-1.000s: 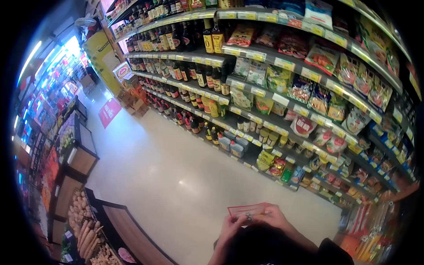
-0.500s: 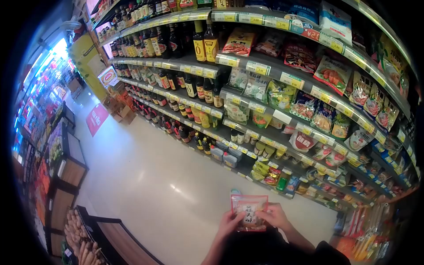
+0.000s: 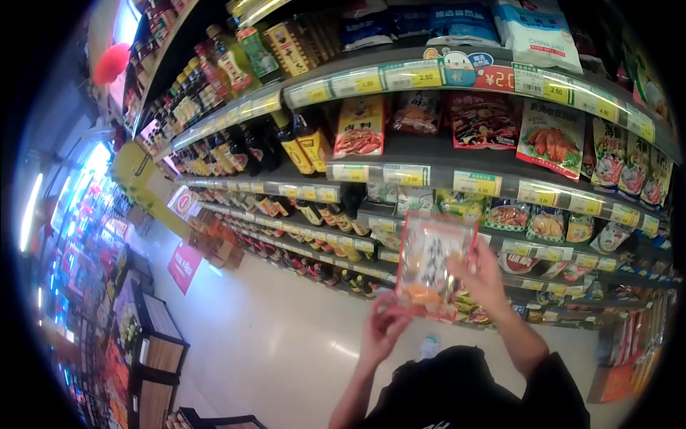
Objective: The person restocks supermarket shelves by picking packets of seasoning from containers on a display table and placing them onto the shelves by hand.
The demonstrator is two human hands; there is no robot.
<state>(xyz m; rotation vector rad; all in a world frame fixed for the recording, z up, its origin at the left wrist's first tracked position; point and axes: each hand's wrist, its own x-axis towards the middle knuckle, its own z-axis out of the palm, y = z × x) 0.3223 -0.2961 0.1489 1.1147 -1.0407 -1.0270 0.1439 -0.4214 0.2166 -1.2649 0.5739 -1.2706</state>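
Note:
A clear plastic food packet (image 3: 421, 268) with a red border and a white label in black characters is held up in front of the shelves. My right hand (image 3: 482, 279) grips its right side, thumb across the front. At the packet's lower left corner is my left hand (image 3: 386, 329), its fingers curled and pinching that corner. Slight blur softens the packet and fingers. Behind it, a red and yellow seasoning packet (image 3: 359, 127) stands on a shelf among other bags, beside dark bottles with yellow labels (image 3: 312, 148).
Curved shelves with a price-tag rail (image 3: 400, 77) fill the right side, with blue and white bags (image 3: 537, 36) on top. On the left stand wooden produce bins (image 3: 158, 357). A pink floor sign (image 3: 184, 267) and cardboard boxes (image 3: 225, 254) lie down the aisle.
Both hands have raised the packet toward the shelves, and it is now tilted. My left hand has slid to its lower corner. The view has moved closer to the shelves and tipped upward.

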